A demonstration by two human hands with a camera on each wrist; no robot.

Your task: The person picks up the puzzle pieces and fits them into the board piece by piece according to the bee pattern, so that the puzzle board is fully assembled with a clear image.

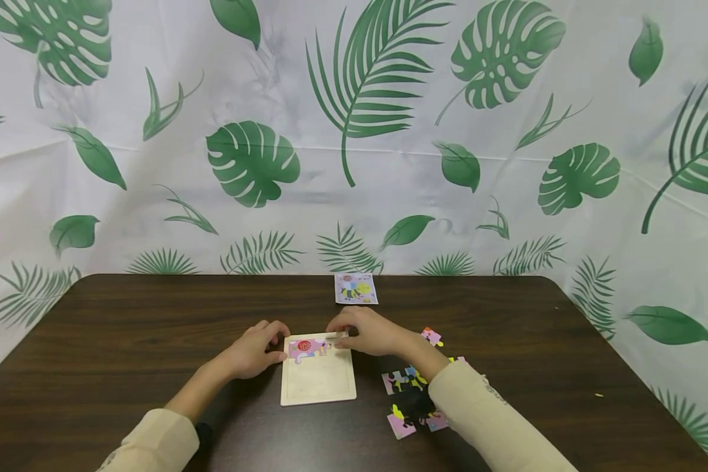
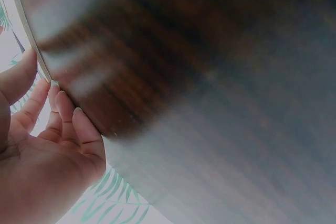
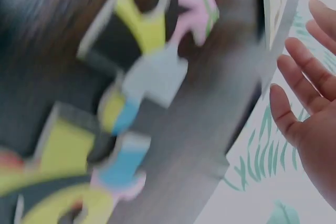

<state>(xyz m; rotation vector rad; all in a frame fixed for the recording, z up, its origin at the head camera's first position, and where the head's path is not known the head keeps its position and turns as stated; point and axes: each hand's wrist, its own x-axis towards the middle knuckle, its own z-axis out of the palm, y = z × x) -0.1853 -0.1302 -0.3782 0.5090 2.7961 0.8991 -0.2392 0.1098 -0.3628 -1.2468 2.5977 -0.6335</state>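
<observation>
A pale square puzzle board [image 1: 318, 383] lies flat on the dark table, with joined pink puzzle pieces [image 1: 304, 347] showing a red round shape along its upper part. My left hand [image 1: 252, 351] holds the board's left edge near the upper corner. In the left wrist view the thumb and fingers of the left hand [image 2: 52, 140] meet that edge. Over the upper right corner is my right hand [image 1: 370, 331], thumb above the board and index finger at the top edge; no piece shows between them. In the right wrist view the fingers of the right hand [image 3: 310, 93] are loosely bent.
Several loose puzzle pieces [image 1: 402, 426] lie right of the board, partly behind the right forearm; more pieces [image 3: 157, 72] appear blurred in the right wrist view. A bee picture card [image 1: 356, 289] lies at the table's back edge. Behind hangs a leaf-print cloth [image 1: 389, 203].
</observation>
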